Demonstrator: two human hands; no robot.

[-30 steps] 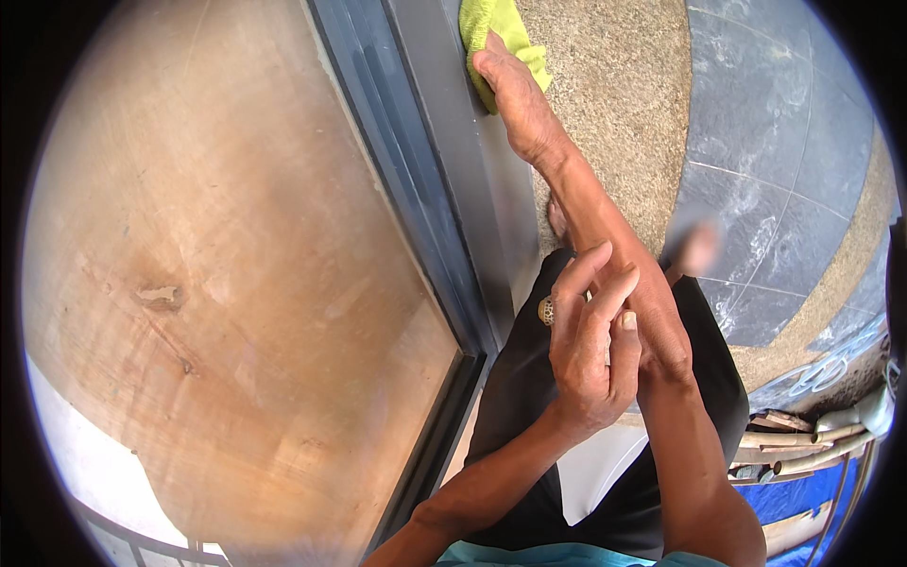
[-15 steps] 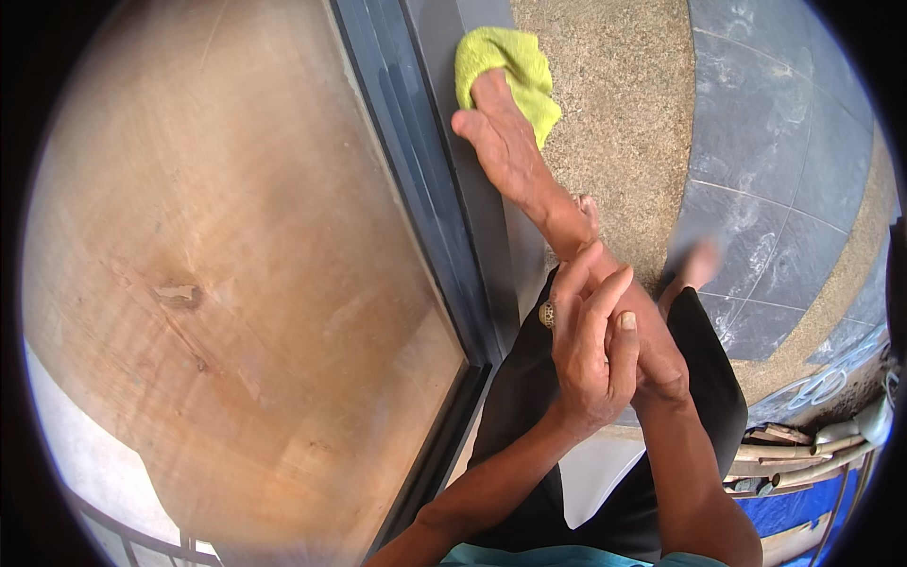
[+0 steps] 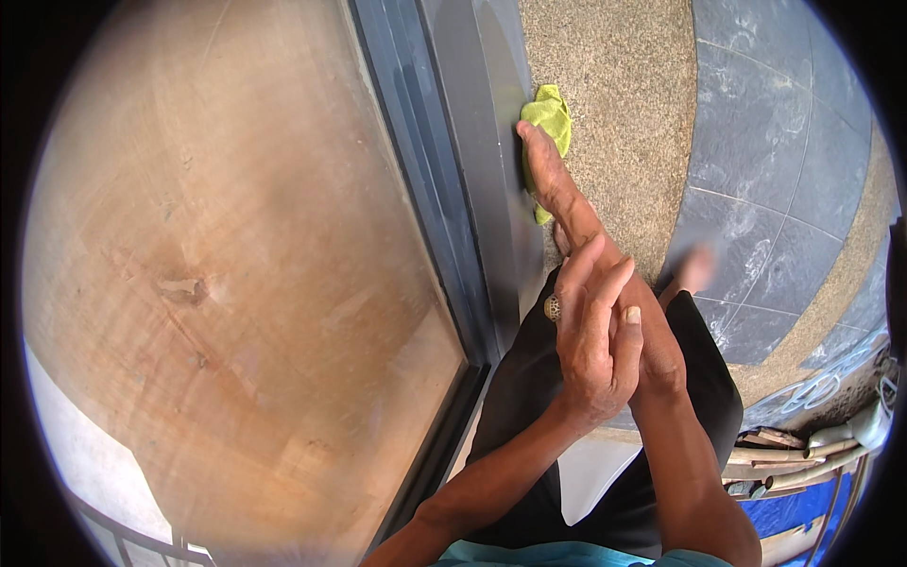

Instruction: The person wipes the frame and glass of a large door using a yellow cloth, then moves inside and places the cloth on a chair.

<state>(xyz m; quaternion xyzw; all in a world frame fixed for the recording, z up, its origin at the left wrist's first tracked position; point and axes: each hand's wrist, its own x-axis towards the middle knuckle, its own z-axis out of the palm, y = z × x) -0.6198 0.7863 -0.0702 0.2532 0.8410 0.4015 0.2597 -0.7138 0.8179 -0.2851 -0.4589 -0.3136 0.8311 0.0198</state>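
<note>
From the head view, the right hand (image 3: 550, 180) has brought the lime cloth (image 3: 554, 111) down along the dark frame's (image 3: 479, 142) outer edge, upper centre; rubbing seems shifted nearer. Its finger closure I can't tell; the left hand (image 3: 597, 352), half-curled, holds nothing.

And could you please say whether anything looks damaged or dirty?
Whitish smears streak the dark floor tiles on the right, looking unclean; the brown panel on the left has a ragged pale patch, possibly damage.
</note>
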